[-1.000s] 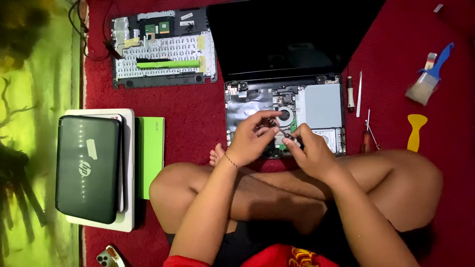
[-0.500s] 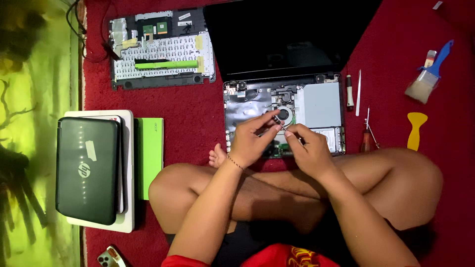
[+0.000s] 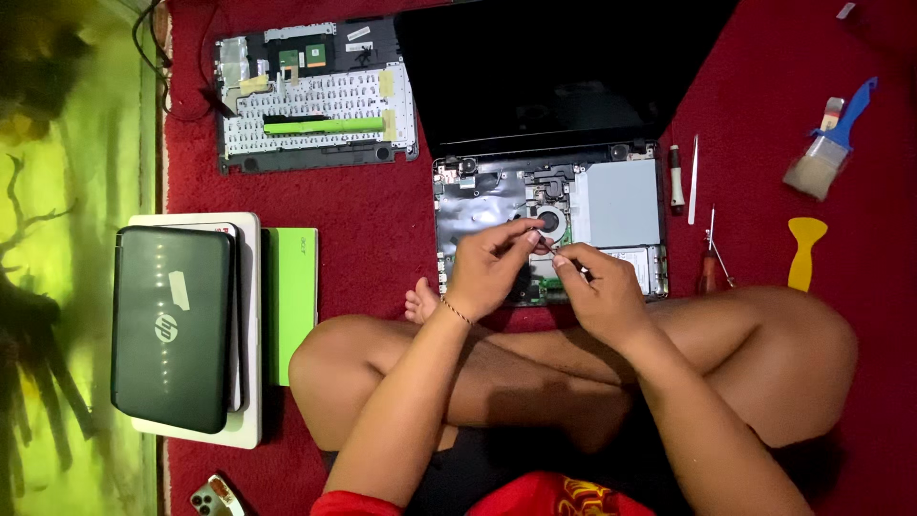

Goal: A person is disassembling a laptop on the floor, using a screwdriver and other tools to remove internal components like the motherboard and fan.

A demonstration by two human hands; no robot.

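Hands over an opened laptop (image 3: 549,225) on the red floor.
Left hand (image 3: 489,268) and right hand (image 3: 597,291) pinch something too small to identify, hiding the board beneath.

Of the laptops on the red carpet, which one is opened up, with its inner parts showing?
The black laptop under both hands, directly before the crossed legs: its base shows a fan and circuit board. The dark green laptop and the stacked ones beneath it are closed.
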